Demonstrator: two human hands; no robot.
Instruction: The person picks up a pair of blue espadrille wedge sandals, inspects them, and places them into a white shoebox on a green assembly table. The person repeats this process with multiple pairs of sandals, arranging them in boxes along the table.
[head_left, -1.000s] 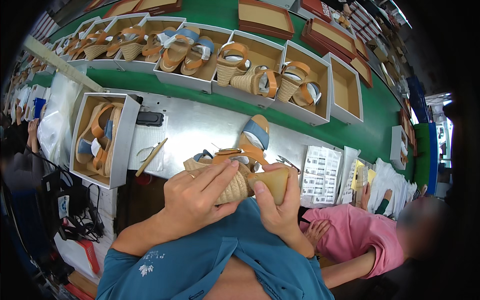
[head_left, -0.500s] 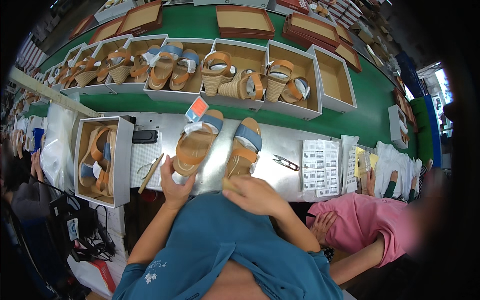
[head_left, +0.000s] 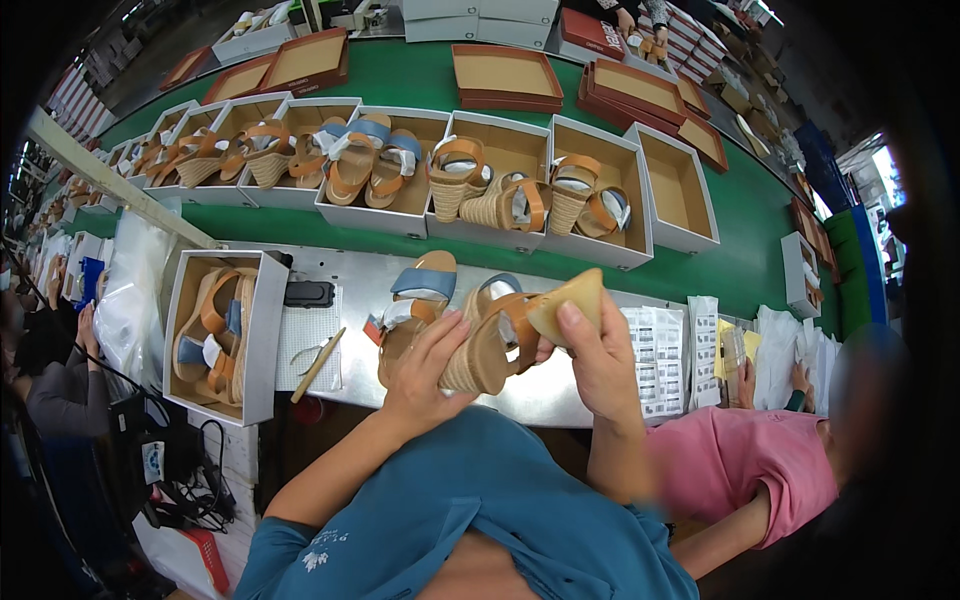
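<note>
My left hand [head_left: 428,372] is closed around the wedge heel of a sandal [head_left: 478,362] with tan straps, a blue toe band and a woven wedge, turned on its side. In my right hand [head_left: 603,362] is a yellowish translucent rubber block [head_left: 562,303], gripped between thumb and fingers. The block lies against or just in front of the tan ankle strap; exact contact is hard to tell. To the left, the matching sandal [head_left: 423,282] rests on the metal table, partly covered by my left hand, with an orange-and-blue tag beside it.
An open box [head_left: 262,350] with a pair of sandals stands at the left. Near it lie a wooden stick [head_left: 318,366], pliers and a black case [head_left: 309,294]. Boxed sandals line the green conveyor [head_left: 390,228]. Label sheets [head_left: 656,360] and a pink-shirted co-worker [head_left: 735,462] are at the right.
My left hand has moved from the left sandal to the right one, which is now turned sideways. My right hand has risen to the right with the rubber block. The view has shifted slightly.
</note>
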